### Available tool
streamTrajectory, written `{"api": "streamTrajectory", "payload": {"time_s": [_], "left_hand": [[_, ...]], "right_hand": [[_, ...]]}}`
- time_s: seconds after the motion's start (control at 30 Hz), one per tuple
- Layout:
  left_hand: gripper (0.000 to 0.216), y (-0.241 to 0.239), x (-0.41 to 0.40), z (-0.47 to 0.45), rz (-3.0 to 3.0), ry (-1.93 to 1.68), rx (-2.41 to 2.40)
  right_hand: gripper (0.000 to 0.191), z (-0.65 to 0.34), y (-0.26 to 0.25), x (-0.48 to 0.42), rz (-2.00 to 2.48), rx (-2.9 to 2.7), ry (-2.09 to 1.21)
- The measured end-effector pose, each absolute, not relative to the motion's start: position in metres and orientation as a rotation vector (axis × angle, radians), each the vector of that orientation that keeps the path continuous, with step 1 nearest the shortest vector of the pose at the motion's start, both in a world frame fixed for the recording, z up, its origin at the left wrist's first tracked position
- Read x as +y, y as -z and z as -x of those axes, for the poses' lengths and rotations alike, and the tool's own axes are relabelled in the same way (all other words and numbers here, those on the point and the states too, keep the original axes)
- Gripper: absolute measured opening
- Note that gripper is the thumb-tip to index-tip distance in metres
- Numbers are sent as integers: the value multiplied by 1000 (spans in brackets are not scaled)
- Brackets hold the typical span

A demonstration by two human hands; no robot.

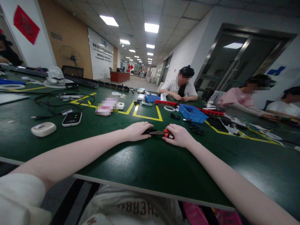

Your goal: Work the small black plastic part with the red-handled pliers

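Green covers the long tabletop [145, 162], marked with yellow tape lines, in a bright workroom with ceiling lights. Far to the left of the hands lies a white oval case [43, 129], and just beside it a dark phone [72, 118] with small green lights showing; black cables [53, 101] loop on the surface beyond them.

The left hand [137, 131] rests palm down on the tabletop, fingers curled loosely forward, their tips on the black end of a small tool. That tool, a pair of pliers [159, 133] with red and black handles, lies flat between the two hands. The right hand [178, 136] lies just to the right, fingers bent over the red handle end and touching it; whether it truly grips the handle I cannot tell.

Past the right hand, small black parts [197, 129] sit near it, and further back stands a blue tray [192, 113]. Beyond that, across the tabletop, a person in a white shirt [179, 87] sits working, and two more people [257, 100] sit well off to the right.
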State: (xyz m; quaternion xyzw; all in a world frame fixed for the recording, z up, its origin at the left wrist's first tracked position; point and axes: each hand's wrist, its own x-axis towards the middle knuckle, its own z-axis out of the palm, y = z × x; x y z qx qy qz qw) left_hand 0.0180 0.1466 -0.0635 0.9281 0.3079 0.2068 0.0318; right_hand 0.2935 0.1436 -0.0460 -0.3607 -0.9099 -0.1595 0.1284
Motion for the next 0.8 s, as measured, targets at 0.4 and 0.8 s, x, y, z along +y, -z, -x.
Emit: {"api": "streamTrajectory", "payload": {"time_s": [0.4,0.8], "left_hand": [[36,60,143,-23,-2974,-547,1258],[38,54,143,-20,-2910,-483,1242]], "right_hand": [[34,-294,44,145,1036,-2660,434],[32,-295,46,148,1052,-2683,318]]}}
